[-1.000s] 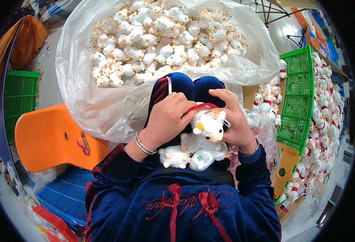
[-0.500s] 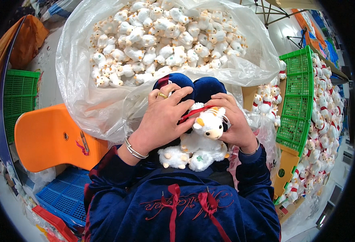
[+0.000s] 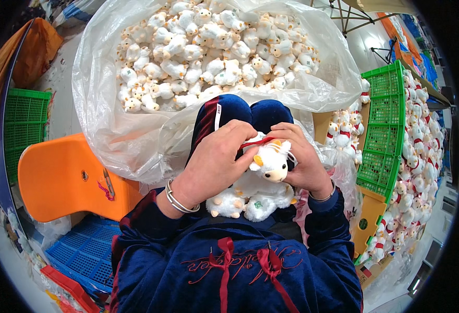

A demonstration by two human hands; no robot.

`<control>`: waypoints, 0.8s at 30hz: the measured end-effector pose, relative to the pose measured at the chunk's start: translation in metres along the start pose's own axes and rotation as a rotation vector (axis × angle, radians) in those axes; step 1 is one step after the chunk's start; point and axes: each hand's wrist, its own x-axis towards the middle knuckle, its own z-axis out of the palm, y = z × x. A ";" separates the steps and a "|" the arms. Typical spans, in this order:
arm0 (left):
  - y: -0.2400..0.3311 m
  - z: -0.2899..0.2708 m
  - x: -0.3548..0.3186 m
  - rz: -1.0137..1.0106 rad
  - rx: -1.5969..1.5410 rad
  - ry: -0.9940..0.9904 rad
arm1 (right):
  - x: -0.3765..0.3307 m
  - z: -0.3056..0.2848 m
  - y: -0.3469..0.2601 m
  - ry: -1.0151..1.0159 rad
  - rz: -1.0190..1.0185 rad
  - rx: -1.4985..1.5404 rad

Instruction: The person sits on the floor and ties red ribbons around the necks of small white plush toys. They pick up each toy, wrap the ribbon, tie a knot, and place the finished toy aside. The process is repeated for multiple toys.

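Observation:
A small white plush animal (image 3: pixel 272 163) with orange ears and a dark-eyed head is held over my lap. My right hand (image 3: pixel 307 163) is closed round its head from the right, fingers curled behind it. On the other side my left hand (image 3: pixel 216 163) pinches a thin red ribbon (image 3: pixel 256 142) that runs along the back of the plush animal's head; its fingertips are partly hidden. White plush bodies (image 3: pixel 225 203) rest below on my lap, against my dark blue velvet top (image 3: pixel 240 276). A green mark shows on one of them.
Ahead, a large clear plastic bag (image 3: pixel 96 88) holds a heap of white plush animals. An orange chair (image 3: pixel 52 180) with a small cutting tool (image 3: pixel 108 183) stands left, above a blue crate (image 3: pixel 83 253). To the right, beyond a green crate (image 3: pixel 383 125), lie red-ribboned plush animals (image 3: pixel 415 172).
My left hand has drawn in toward the plush animal, its spread fingers now brought together at the red ribbon. My right hand and the plush animal have hardly moved.

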 end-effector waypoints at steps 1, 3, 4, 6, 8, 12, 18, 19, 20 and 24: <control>0.003 -0.002 0.001 -0.011 -0.024 -0.001 | 0.000 0.000 0.000 0.001 0.000 0.005; -0.005 0.003 0.001 0.054 -0.064 -0.006 | 0.000 0.000 -0.001 0.003 0.001 0.014; -0.008 0.005 0.001 0.088 -0.082 -0.009 | 0.000 0.000 0.000 0.002 -0.001 0.011; -0.006 0.005 0.002 0.025 -0.122 -0.018 | 0.000 0.000 0.001 0.001 -0.005 0.006; -0.006 0.007 0.003 -0.028 -0.158 -0.023 | 0.000 0.000 0.001 0.009 -0.003 0.019; -0.012 0.008 0.006 -0.092 -0.195 -0.048 | -0.001 0.000 0.001 0.019 -0.003 0.037; -0.024 0.015 0.008 0.047 0.017 0.026 | 0.003 -0.002 -0.010 0.110 0.001 -0.136; -0.024 0.018 0.009 0.095 0.079 0.088 | 0.005 -0.006 -0.011 0.108 -0.024 -0.166; -0.024 0.021 0.010 0.119 0.111 0.107 | 0.006 -0.007 -0.012 0.081 -0.045 -0.166; -0.027 0.024 0.011 0.218 0.201 0.092 | 0.013 -0.010 -0.011 0.011 -0.084 -0.160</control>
